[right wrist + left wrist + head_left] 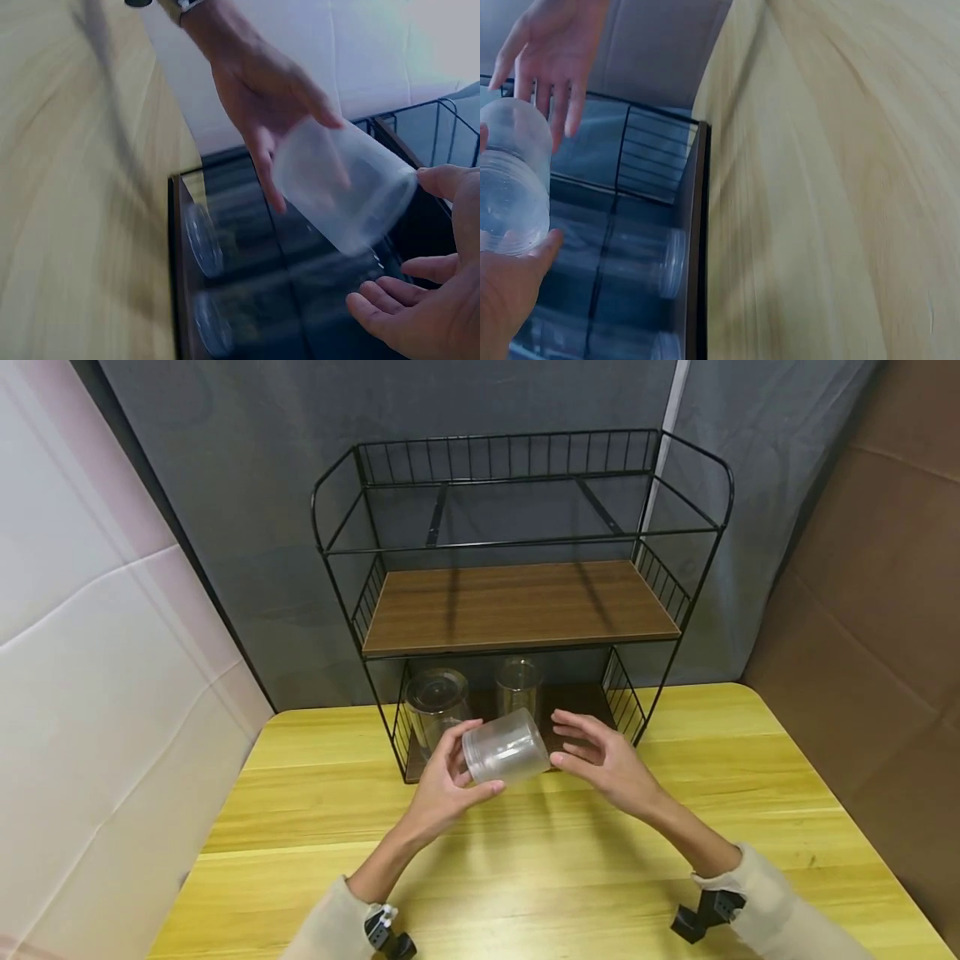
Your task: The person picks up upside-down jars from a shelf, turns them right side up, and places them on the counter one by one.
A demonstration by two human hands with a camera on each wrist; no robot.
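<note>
A clear plastic jar (506, 747) is tilted on its side in front of the rack's bottom shelf. My left hand (446, 777) grips it around its threaded end, thumb below and fingers behind. At the jar's other end is my right hand (603, 766), fingers spread and loosely bent. In the right wrist view, a fingertip of this right hand (427, 292) appears to touch the jar's edge (345, 184); the hand does not grip it. Behind, on the bottom shelf, stand a wider clear jar (437, 697) and a narrower clear jar (519, 683), both partly hidden.
A black wire rack (333, 585) stands at the back of the yellow wooden table (570, 877). Its middle tier has a brown board (517, 606); the top tier is bare frame. A white panel stands left, a brown one (870, 593) right, and grey cloth hangs behind.
</note>
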